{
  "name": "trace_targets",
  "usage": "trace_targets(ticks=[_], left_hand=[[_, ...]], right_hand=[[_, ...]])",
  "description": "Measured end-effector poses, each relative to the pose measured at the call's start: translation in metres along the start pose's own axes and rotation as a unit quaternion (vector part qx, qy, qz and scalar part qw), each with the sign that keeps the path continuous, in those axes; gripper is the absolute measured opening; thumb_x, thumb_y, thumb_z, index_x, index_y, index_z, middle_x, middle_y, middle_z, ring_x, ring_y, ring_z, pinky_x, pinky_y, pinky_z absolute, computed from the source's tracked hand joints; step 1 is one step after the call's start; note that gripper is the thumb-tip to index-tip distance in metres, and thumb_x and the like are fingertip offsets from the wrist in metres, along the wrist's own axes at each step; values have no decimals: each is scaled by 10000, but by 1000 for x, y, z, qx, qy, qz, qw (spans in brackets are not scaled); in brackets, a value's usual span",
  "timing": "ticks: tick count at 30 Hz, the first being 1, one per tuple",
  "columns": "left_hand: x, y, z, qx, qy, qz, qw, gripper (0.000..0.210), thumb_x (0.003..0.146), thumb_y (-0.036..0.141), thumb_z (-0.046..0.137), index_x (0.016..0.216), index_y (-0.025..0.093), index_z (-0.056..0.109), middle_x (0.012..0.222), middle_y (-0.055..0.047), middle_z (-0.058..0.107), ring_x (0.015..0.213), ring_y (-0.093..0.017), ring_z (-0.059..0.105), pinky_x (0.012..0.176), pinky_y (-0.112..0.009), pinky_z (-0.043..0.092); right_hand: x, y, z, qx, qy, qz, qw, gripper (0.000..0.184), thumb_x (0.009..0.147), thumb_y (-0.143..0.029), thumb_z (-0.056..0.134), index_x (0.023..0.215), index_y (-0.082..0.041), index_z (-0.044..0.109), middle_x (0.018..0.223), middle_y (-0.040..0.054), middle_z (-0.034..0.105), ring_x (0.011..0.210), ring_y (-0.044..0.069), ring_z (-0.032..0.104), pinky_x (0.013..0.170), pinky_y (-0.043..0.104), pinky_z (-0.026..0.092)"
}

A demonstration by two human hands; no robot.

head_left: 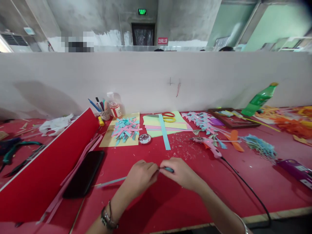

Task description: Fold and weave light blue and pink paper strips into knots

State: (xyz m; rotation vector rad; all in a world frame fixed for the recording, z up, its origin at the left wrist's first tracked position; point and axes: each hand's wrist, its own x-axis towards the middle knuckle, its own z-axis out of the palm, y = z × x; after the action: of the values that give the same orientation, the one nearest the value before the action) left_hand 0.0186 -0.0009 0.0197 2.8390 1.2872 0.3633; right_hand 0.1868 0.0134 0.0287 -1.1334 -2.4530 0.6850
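Both my hands meet over the front middle of the red table [156, 208]. My right hand [181, 172] is closed in a pinch, and a small blue-green piece [169, 169], seemingly rolled paper, shows between thumb and fingers. My left hand [143, 174] is closed with its fingertips almost touching the right ones; what it pinches is mostly hidden. A thin pale strip or stick [110, 182] lies by my left wrist. Beyond the hands are a light blue paper strip [164, 131] and a round dish [145, 139].
A pink glue gun [212, 146] with a black cord lies right. Scissors [168, 117] rest on coloured paper sheets [156, 132]. Cut paper pieces [126, 130] lie on a yellow sheet. A phone [84, 175] and a red board [56, 162] stand left. A green bottle [259, 99] leans at back right.
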Motion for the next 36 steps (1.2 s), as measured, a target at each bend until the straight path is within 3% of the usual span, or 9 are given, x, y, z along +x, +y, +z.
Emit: trace_targets(ticks=[4, 10, 15, 19, 22, 24, 26, 31, 36], left_hand=[[-1, -6, 11, 50, 36, 2, 998, 145, 733, 131, 375, 654, 177, 487, 501, 2, 512, 426, -121, 424, 454, -257, 251], [-16, -27, 10, 104, 31, -10, 994, 149, 703, 101, 380, 614, 175, 472, 439, 11, 481, 396, -108, 408, 436, -236, 196], [-61, -73, 3, 146, -17, -96, 985, 180, 728, 136, 369, 629, 180, 512, 469, -1, 525, 442, -117, 463, 449, -229, 224], [-88, -102, -5, 157, -53, -221, 961, 229, 758, 205, 342, 631, 180, 531, 482, -6, 530, 451, -123, 473, 456, -226, 264], [-72, -85, -10, 91, -35, -227, 969, 257, 793, 247, 319, 714, 179, 554, 617, -30, 583, 578, -143, 526, 541, -240, 347], [-47, -58, -12, 8, 25, -151, 988, 263, 810, 294, 320, 922, 185, 532, 909, -68, 582, 832, -158, 519, 708, -261, 372], [-23, -31, -13, -49, 48, -82, 994, 317, 795, 353, 360, 1050, 201, 472, 1031, -76, 529, 945, -174, 464, 782, -290, 353], [-10, -16, -11, -119, -50, -64, 990, 318, 830, 314, 301, 680, 167, 541, 606, -5, 546, 568, -107, 462, 572, -227, 326], [-21, -22, -4, -134, -95, -77, 983, 316, 835, 290, 292, 650, 159, 512, 555, 5, 520, 504, -94, 420, 486, -214, 243]], right_hand=[[2, -1, -1, 34, -4, -12, 999, 240, 803, -309, 380, 733, -163, 557, 659, 5, 578, 608, 99, 486, 563, 191, 294], [-7, 20, -15, 98, -13, -2, 995, 254, 805, -312, 371, 676, -146, 515, 601, -24, 501, 564, 75, 434, 528, 173, 284], [-34, 60, -42, 97, 2, 53, 994, 302, 789, -368, 377, 626, -139, 488, 565, -27, 441, 543, 78, 381, 507, 182, 278], [-50, 71, -51, 72, 11, 91, 993, 309, 788, -378, 375, 639, -141, 506, 594, -7, 486, 572, 95, 417, 531, 193, 303], [-43, 55, -44, 72, -12, 66, 995, 292, 796, -365, 370, 719, -154, 557, 690, 17, 573, 637, 114, 487, 584, 202, 332], [-32, 39, -36, 67, -27, 29, 997, 286, 805, -351, 361, 780, -171, 581, 769, 25, 607, 696, 124, 519, 626, 206, 341], [-21, 28, -30, 61, -37, -5, 997, 278, 810, -335, 359, 801, -184, 593, 785, 21, 618, 718, 124, 530, 647, 207, 343], [-13, 31, -32, 46, -22, -22, 998, 275, 815, -315, 356, 795, -170, 588, 766, 26, 618, 698, 114, 530, 661, 213, 358], [-11, 20, -21, -99, 65, -26, 993, 216, 793, -277, 386, 831, -206, 586, 870, 36, 600, 833, 147, 504, 877, 354, 225]])
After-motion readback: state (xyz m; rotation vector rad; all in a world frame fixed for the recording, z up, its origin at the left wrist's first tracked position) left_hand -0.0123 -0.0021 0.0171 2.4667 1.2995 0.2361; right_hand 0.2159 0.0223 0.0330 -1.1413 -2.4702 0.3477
